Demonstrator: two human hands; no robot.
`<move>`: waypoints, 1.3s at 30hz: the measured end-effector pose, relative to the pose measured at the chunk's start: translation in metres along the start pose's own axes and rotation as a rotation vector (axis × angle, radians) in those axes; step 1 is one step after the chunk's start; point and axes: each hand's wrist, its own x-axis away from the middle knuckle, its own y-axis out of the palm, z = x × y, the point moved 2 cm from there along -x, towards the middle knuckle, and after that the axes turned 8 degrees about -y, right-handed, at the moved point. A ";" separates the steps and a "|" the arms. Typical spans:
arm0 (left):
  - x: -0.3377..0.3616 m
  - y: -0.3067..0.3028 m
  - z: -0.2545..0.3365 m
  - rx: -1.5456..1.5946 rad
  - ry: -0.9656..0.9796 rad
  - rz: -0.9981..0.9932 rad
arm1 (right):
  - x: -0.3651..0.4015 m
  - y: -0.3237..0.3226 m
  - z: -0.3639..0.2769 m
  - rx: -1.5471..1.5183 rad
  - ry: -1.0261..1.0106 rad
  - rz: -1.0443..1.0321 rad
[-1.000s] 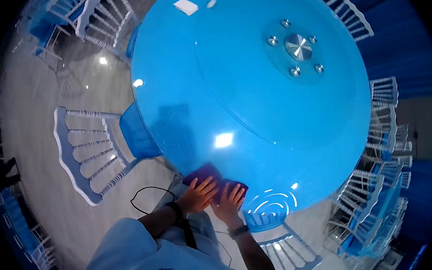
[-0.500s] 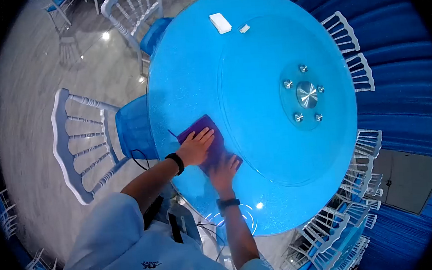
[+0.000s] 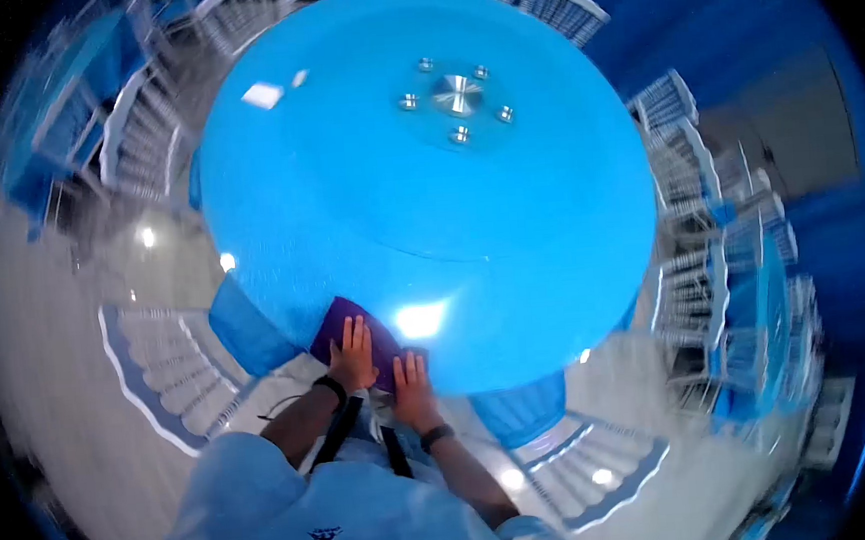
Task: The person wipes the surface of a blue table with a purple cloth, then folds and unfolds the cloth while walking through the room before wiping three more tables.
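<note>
A purple cloth lies near the front edge of the round blue table. My left hand rests flat on the cloth with its fingers stretched out. Beside it, my right hand is at the cloth's right end by the table's rim, fingers extended and slightly apart. Neither hand is wrapped around the cloth. Some blur softens the view.
Metal fittings mark the middle of the glass turntable. A white stack and a small white item lie at the far left. White chairs surround the table; another chair stands at front right.
The camera view has turned, so the table's fittings appear farther up and left. Both hands and the cloth are now closer to the table's near edge.
</note>
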 end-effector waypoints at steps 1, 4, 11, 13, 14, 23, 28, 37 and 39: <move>0.009 0.005 0.017 -0.066 0.067 -0.002 | 0.017 0.004 0.009 0.067 0.022 -0.009; 0.017 0.039 0.057 -0.241 0.106 0.016 | 0.065 0.014 0.034 0.116 0.094 0.148; 0.021 0.028 0.135 -0.259 0.352 -0.420 | 0.090 0.017 0.053 -0.038 0.370 0.040; 0.010 0.057 0.092 -0.325 0.410 -0.311 | 0.079 0.031 0.039 -0.108 0.412 0.125; 0.004 0.057 0.073 -0.366 0.405 -0.295 | 0.076 0.024 0.032 -0.093 0.431 0.160; 0.013 0.021 -0.035 -0.122 0.338 -0.527 | 0.033 -0.011 0.016 -0.216 0.576 -0.191; 0.005 0.013 -0.034 -0.161 0.321 -0.562 | -0.054 0.096 0.020 0.585 0.762 -0.541; -0.041 -0.011 -0.026 -0.158 0.426 -0.450 | 0.015 0.007 0.013 0.123 0.543 0.042; -0.033 -0.011 -0.003 -0.250 0.388 -0.383 | 0.011 0.015 0.019 0.098 0.564 0.024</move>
